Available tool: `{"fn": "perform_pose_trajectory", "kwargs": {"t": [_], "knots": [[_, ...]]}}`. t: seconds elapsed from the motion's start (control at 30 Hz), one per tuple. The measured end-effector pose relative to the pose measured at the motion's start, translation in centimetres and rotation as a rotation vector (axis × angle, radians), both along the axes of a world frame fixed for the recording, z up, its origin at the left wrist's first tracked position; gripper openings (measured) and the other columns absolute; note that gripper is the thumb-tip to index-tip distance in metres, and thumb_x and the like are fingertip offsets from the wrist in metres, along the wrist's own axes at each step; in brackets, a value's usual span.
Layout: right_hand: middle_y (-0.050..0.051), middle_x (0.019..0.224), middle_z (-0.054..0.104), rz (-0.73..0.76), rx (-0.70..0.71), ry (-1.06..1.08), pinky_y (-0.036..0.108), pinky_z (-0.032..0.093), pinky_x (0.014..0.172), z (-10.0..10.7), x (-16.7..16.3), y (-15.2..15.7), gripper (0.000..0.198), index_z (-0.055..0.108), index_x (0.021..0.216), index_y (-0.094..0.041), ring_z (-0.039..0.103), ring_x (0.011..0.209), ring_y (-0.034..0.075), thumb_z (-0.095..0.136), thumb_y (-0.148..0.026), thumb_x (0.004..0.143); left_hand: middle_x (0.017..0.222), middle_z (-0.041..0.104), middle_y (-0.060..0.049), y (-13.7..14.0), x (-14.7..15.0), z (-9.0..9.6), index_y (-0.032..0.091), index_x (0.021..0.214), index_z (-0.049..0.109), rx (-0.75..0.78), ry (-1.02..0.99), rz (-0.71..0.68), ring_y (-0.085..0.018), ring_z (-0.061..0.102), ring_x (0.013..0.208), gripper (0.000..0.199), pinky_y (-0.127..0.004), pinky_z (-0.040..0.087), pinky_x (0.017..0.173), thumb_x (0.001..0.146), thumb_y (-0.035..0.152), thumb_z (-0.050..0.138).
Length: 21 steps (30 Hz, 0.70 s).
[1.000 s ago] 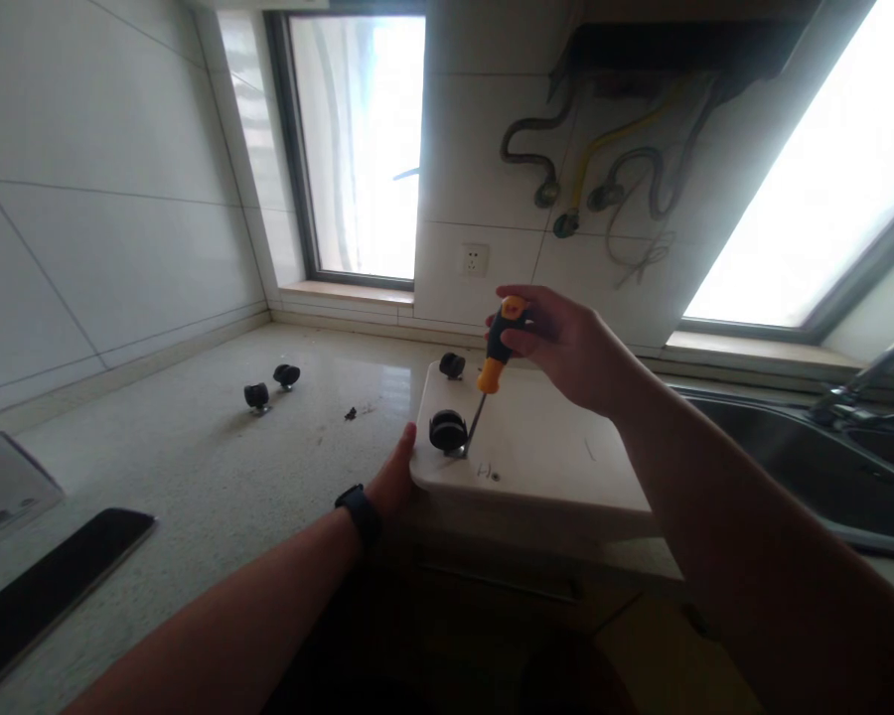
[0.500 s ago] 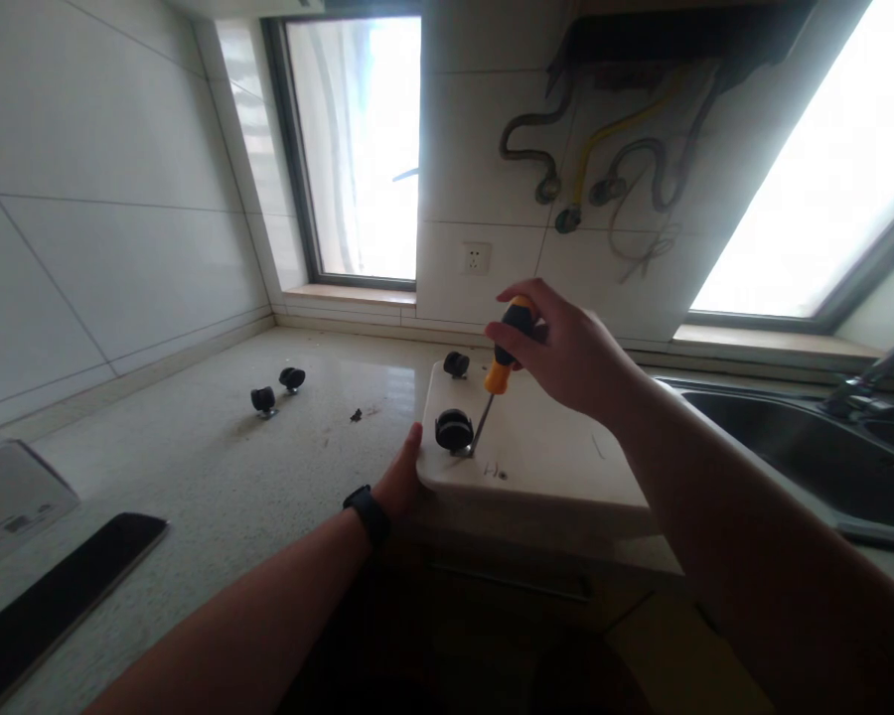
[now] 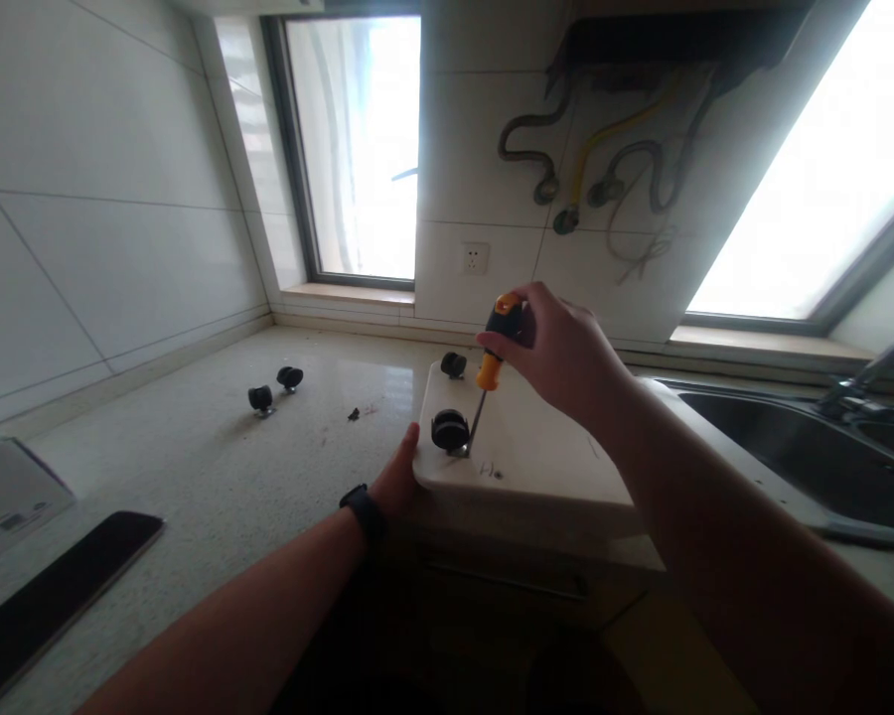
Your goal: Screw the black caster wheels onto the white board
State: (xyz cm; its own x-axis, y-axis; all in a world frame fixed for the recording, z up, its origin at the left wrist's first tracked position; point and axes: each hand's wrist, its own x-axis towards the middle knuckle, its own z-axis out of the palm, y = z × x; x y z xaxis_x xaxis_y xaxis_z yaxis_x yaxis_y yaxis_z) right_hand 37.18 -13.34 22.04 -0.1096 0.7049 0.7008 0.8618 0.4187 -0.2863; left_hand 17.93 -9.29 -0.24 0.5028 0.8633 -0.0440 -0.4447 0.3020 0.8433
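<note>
My right hand [image 3: 547, 333] is closed around the black and yellow handle of a screwdriver [image 3: 490, 369]. The tool leans slightly, its tip down at the metal plate of a black caster wheel [image 3: 450, 430]. This caster stands near the front left corner of a white board [image 3: 543, 427] with rounded corners. A second caster [image 3: 453, 364] sits at the board's back left corner. At the board's front left edge, my left hand [image 3: 398, 482] holds the side; its thumb shows, while the other fingers are hidden.
Two loose casters [image 3: 260, 399] rest on the speckled countertop [image 3: 216, 477] to the left, with a small dark heap of bits [image 3: 353, 414] nearer the board. A dark flat slab [image 3: 67, 596] and a white box [image 3: 15, 487] lie far left. A sink [image 3: 790, 447] is on the right.
My right hand has turned about the screwdriver handle, which now stands a little more upright and shows more of its yellow top. My left hand keeps its place at the board's edge.
</note>
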Motion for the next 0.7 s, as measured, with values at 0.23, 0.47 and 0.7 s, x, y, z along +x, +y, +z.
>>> {"fn": "perform_pose_trajectory", "kwargs": {"t": [0.23, 0.47, 0.7], "knots": [[0.012, 0.114, 0.070, 0.079, -0.032, -0.002, 0.049, 0.052, 0.088, 0.0, 0.4, 0.2, 0.060, 0.052, 0.140, -0.024, 0.067, 0.099, 0.029, 0.068, -0.044, 0.086, 0.133, 0.068, -0.016, -0.2, 0.0, 0.2, 0.012, 0.142, 0.057, 0.007, -0.016, -0.008, -0.033, 0.058, 0.132, 0.076, -0.048, 0.032, 0.121, 0.096, 0.070, 0.041], [0.011, 0.122, 0.070, 0.334, -0.201, 0.133, 0.045, 0.054, 0.095, 0.7, 1.9, 1.2, 0.053, 0.057, 0.139, -0.021, 0.068, 0.103, 0.025, 0.062, -0.034, 0.088, 0.131, 0.070, -0.016, -0.4, -0.1, 0.6, 0.010, 0.137, 0.061, -0.003, 0.020, 0.009, -0.033, 0.059, 0.131, 0.075, -0.047, 0.032, 0.121, 0.096, 0.070, 0.041], [0.006, 0.086, 0.070, 0.022, 0.041, 0.010, 0.040, 0.050, 0.068, 0.6, 0.6, -0.1, 0.041, 0.064, 0.101, -0.021, 0.062, 0.072, 0.021, 0.078, -0.050, 0.076, 0.130, 0.070, -0.016, -0.1, -0.1, -0.1, 0.011, 0.136, 0.061, 0.002, 0.010, 0.019, -0.033, 0.058, 0.132, 0.076, -0.047, 0.030, 0.122, 0.093, 0.072, 0.046]]}}
